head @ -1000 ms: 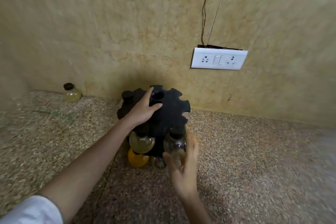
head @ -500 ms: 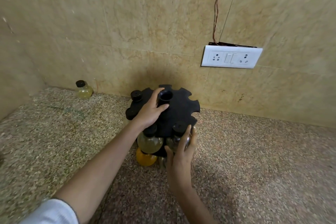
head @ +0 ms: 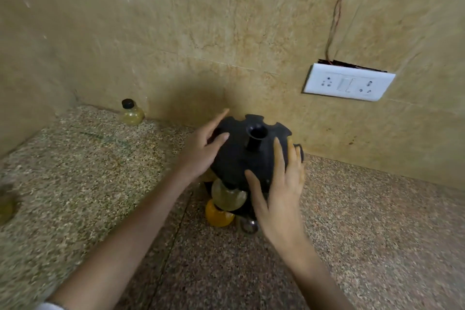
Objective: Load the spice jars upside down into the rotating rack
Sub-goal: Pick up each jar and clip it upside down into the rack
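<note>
Speckled granite counter (head: 364,221), beige tiled wall; both hands flat, fingers straight, on black round notched plastic rack (head: 251,156): left hand (head: 201,151) left side, right hand (head: 281,196) near-right edge, gripping nothing.

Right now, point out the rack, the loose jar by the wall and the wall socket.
rack (head: 237,162), head view, black top disc.
loose jar (head: 131,116), head view, glass belly.
wall socket (head: 348,85), head view, white faceplate.
</note>
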